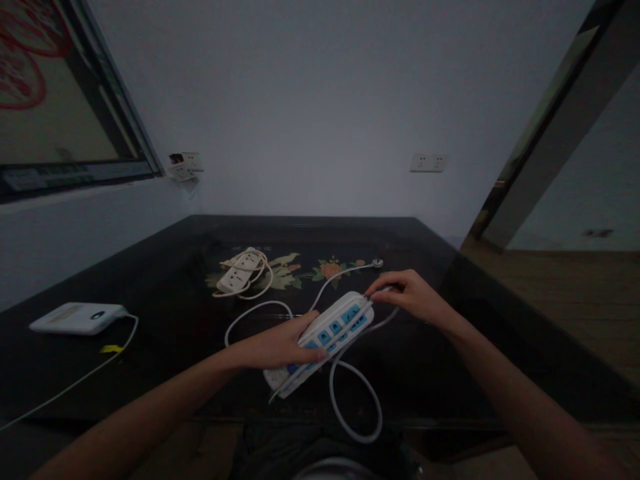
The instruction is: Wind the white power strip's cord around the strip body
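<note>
Head view: our left hand (286,343) is closed around the near-left half of a white power strip (336,328) with blue sockets, thumb over its face, probably to keep it steady at a slant. Our right hand (407,292), thumb and fingertips nearly together, pinches the white cord (365,440) at the strip's far-right end; that grip seems to keep the length lying along the sockets taut. A slack loop hangs on the near side, and the plug (377,263) lies beyond the right hand on the dark worktop (165,267). Farther left rests a second power strip (240,272), its cord wound loosely about it, perhaps for tidiness. At the far left of the scene, a white box (79,319) lies flat, its cable trailing toward the near edge.
</note>
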{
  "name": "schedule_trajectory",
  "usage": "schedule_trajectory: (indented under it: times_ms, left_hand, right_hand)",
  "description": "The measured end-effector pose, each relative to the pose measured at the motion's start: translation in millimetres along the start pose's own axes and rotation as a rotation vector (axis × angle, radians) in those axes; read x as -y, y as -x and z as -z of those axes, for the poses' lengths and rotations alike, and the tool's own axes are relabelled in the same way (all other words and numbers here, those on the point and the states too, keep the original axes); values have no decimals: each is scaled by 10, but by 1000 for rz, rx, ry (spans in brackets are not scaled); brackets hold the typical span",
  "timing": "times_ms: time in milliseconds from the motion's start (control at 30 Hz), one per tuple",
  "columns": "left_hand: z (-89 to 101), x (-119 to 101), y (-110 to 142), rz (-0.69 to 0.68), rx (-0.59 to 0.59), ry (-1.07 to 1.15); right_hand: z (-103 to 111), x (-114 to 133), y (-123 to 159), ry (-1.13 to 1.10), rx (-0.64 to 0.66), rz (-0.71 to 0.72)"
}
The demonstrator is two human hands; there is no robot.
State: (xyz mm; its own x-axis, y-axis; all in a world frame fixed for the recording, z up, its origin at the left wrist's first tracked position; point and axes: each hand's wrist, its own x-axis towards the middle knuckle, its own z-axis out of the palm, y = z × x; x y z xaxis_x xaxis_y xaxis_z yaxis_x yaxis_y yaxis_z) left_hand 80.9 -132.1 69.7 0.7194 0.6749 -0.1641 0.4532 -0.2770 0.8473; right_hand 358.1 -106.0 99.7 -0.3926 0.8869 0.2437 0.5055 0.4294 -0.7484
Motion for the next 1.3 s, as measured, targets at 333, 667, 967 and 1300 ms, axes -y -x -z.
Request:
schedule_trajectory:
  times_ms: [333, 667, 967, 1300]
  left_hand:
    - [-12, 28, -54, -5, -37, 144]
    - [-1, 25, -36, 24, 16, 403]
    - [7, -35, -31, 23, 37, 375]
    - [-1, -8, -29, -12, -24, 189]
  right_hand:
    - [-18, -72, -28, 58, -98, -45]
    - [61, -59, 28, 0, -123, -44]
    - [93, 74, -20, 30, -156, -6]
    - [132, 13, 19, -10, -79, 93]
